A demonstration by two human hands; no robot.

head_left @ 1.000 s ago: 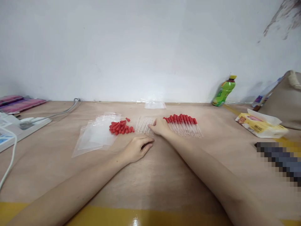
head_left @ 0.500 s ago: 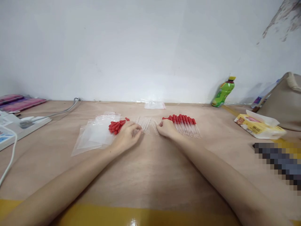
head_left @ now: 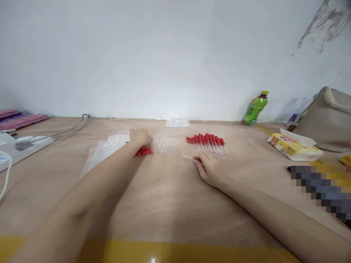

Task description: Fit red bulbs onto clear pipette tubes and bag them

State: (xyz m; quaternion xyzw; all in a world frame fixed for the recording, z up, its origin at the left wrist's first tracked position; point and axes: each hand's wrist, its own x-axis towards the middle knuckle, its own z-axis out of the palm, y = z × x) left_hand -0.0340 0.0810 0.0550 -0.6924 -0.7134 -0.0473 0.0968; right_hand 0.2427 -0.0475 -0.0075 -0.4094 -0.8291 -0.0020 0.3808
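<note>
My left hand (head_left: 139,138) reaches over a pile of loose red rubber bulbs (head_left: 143,151). Its back faces me, so the fingers and anything in them are hidden. A thin clear dropper tube (head_left: 188,157) lies nearly level, its end pinched in the fingers of my right hand (head_left: 207,167). Several bare clear tubes (head_left: 162,146) are spread side by side between the hands. Just beyond my right hand, a row of droppers with red bulbs (head_left: 207,138) lies on the table, bulbs pointing away from me.
Clear zip bags (head_left: 101,151) lie beneath and left of the loose bulbs; another bag (head_left: 177,123) is by the wall. A power strip (head_left: 38,144) stands left. Rightward are a green bottle (head_left: 255,109), a tissue pack (head_left: 296,148) and a beige bag (head_left: 323,120).
My left hand has moved left and away from me, from the bare tubes onto the red bulbs. My right hand has come right and nearer, with a tube now visible in its fingers.
</note>
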